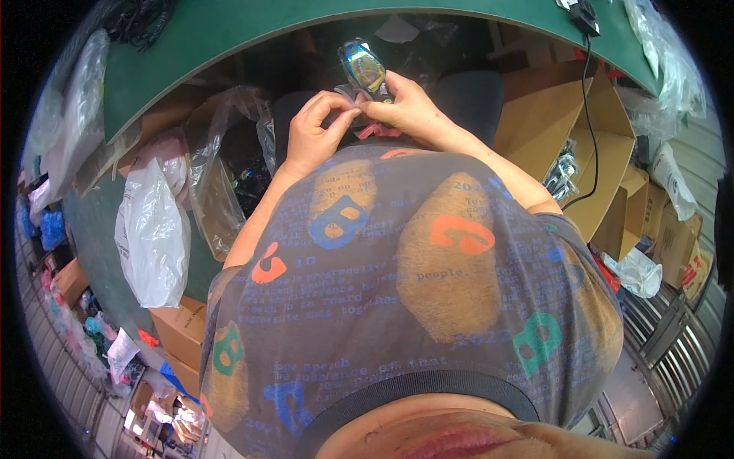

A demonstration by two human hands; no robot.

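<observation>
Above my lap, at the near side of a green table, my right hand grips a shiny rounded thing with a blue, green and gold mirrored face. It looks wrapped in clear plastic, and I cannot make out its exact kind. My left hand is closed in a pinch, thumb against fingertips, on the clear plastic film just below the shiny thing. Both hands nearly touch there. A bit of red material shows under my right hand.
The green table curves across the far side. An open cardboard box with shiny wrapped pieces stands right, a black cable hanging over it. At left are a plastic-lined box holding dark things and a white plastic bag.
</observation>
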